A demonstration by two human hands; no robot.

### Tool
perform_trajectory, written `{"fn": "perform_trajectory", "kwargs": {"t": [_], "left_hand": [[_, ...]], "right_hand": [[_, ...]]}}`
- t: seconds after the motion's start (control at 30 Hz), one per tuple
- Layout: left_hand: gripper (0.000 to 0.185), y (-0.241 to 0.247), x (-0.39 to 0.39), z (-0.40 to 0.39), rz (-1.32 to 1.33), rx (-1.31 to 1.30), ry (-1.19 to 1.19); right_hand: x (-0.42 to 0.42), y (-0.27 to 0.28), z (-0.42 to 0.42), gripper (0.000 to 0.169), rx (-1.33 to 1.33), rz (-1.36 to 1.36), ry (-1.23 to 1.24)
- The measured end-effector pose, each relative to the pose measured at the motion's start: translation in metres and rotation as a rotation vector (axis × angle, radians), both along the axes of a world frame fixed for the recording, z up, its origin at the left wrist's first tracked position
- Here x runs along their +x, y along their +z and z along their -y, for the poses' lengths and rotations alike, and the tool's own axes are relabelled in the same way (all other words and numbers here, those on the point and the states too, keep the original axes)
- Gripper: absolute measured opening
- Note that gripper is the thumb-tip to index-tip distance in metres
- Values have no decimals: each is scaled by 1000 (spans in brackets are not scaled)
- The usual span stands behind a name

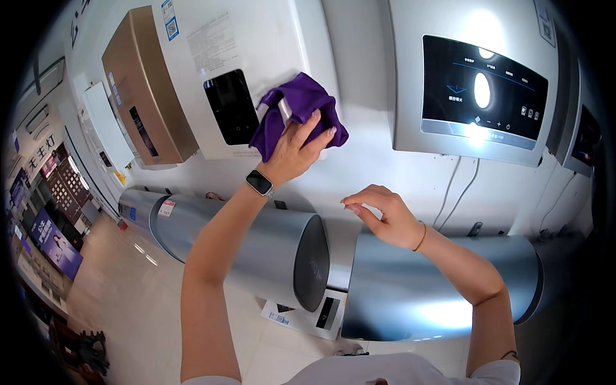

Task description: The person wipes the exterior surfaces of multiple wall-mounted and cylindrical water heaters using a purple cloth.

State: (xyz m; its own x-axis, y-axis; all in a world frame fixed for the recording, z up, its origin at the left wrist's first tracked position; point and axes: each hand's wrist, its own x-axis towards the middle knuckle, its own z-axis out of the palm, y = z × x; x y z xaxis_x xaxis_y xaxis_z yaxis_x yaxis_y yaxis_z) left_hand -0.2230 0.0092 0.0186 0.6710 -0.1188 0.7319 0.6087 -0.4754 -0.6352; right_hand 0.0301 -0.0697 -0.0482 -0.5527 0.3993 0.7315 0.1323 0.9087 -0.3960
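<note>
A purple cloth point(308, 98) lies bunched under my left hand point(294, 147), which presses it to the front of a white wall-mounted water heater point(269, 38) near its right edge. The heater's dark display panel point(232, 107) sits just left of the cloth. Folds of cloth hide part of the heater's lower right corner. My right hand point(380, 214) hangs in the air before the white wall, fingers bent, thumb and fingertips close together. I see nothing held in it. A watch point(259, 183) is on my left wrist.
A silver water heater point(409, 77) with a black panel hangs at right; cables point(462, 192) drop below it. A gold-brown heater point(144, 86) hangs at left. Two large cylindrical tanks point(250, 240) point(409, 284) are mounted lower down, with a white unit point(303, 317) underneath.
</note>
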Motion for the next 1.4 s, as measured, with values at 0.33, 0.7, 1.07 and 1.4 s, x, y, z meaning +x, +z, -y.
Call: {"fn": "perform_trajectory", "kwargs": {"t": [0.33,0.7,1.07,1.4], "left_hand": [[43,24,-9,4,-194,-105,229],[48,180,2,-19,19,6,1],[65,401,11,-52,439,249,339],[52,372,107,-55,231,199,1448]], "right_hand": [[10,-2,-16,20,44,-105,47],[-8,39,-27,26,467,-153,-190],[-56,63,-37,52,603,-77,-310],[-29,11,-19,39,507,-64,-268]]}}
